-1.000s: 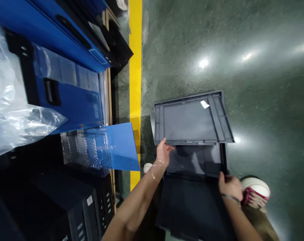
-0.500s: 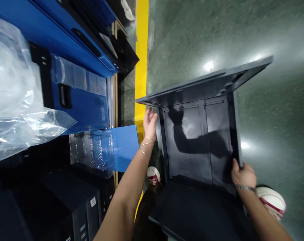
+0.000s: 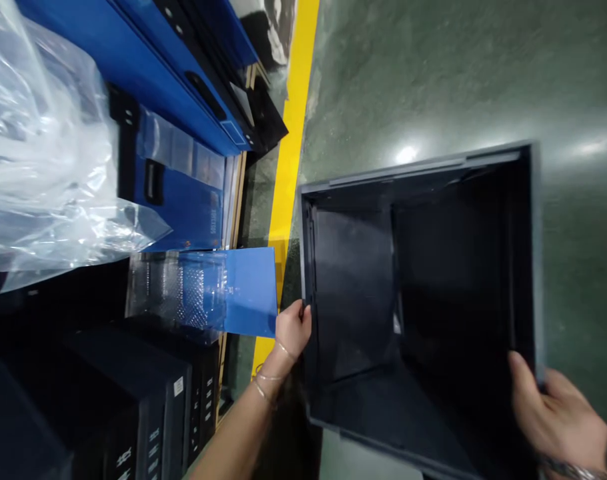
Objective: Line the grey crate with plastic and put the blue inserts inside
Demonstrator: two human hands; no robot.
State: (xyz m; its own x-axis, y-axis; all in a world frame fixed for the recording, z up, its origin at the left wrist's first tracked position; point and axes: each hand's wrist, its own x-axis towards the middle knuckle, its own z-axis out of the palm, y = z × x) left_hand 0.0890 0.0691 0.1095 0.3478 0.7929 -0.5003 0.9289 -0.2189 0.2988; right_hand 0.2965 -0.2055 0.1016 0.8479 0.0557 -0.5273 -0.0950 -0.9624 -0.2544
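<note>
Both hands, left [image 3: 292, 325] and right [image 3: 558, 417], grip the dark crate [image 3: 363, 300] beside blue bins [image 3: 183, 200] and yellow line [image 3: 291, 173].

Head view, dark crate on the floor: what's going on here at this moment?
A person holds a dark grey folding crate by two opposite sides over a green floor. The left hand grips its left wall near the rim, and the right hand grips the right wall at the near corner. The crate stands open, its inside dark and seemingly bare. To the left, past a yellow floor line, are blue crates, clear plastic bags and black boxes.
</note>
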